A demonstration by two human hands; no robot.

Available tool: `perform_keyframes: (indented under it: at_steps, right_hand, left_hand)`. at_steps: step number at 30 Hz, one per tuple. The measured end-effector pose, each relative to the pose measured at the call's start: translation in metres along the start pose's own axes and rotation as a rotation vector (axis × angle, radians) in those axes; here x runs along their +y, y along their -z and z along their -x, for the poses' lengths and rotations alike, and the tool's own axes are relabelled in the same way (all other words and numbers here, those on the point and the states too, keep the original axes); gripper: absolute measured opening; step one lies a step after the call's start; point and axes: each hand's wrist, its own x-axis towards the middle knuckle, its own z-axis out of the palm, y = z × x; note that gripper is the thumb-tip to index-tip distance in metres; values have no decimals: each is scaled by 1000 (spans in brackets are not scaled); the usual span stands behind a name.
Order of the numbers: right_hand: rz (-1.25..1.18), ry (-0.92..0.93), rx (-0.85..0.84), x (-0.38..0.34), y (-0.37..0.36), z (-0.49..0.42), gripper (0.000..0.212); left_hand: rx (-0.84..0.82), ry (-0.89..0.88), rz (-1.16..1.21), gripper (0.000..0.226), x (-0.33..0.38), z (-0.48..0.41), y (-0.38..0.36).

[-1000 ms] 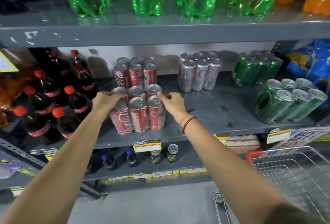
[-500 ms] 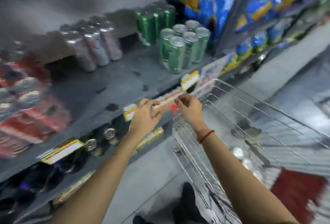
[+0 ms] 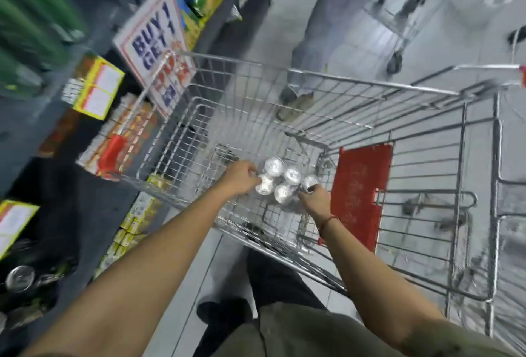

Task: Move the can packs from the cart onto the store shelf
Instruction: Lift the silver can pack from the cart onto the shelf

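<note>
A wrapped pack of silver-topped cans (image 3: 280, 181) is sitting low in the wire shopping cart (image 3: 327, 78), between both hands. The left hand (image 3: 240, 177) is closing its grip on the pack's left end; the right hand (image 3: 316, 200) is grasping the right end. Grey floor tiles (image 3: 355, 29) are lying beyond, the shelf's "BUY GET" sign (image 3: 159, 46) leaning alongside.

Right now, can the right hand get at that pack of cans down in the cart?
Probably yes: the right hand already touches the can pack inside the open-topped cart, with nothing between.
</note>
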Motion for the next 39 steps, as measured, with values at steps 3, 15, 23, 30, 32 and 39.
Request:
perform_keyframes:
  at_steps: [3,15,23,30,32,39]
  right_hand:
    - [-39,-132,59,23,-5,-10,24]
    - [-494,-409,52,23,-12,-31,35]
    - [-512,-129,80,-44,30,-6,29]
    - [-561,246,54,-152,58,55,24]
    - [-531,340,40,-186,63,79,25]
    - [-424,632,-226,-295,44,171,34]
  left_hand:
    - [-54,94,-36,48,0,-26,-22]
    - [-123,340,184,29,-9,-71,-35]
    - [-34,267,415,34,-11,-18,24]
    - [401,164,614,40,-8,64,119]
    - [512,136,625,34,-14,95,147]
    - [832,119,687,49,-61,208,221]
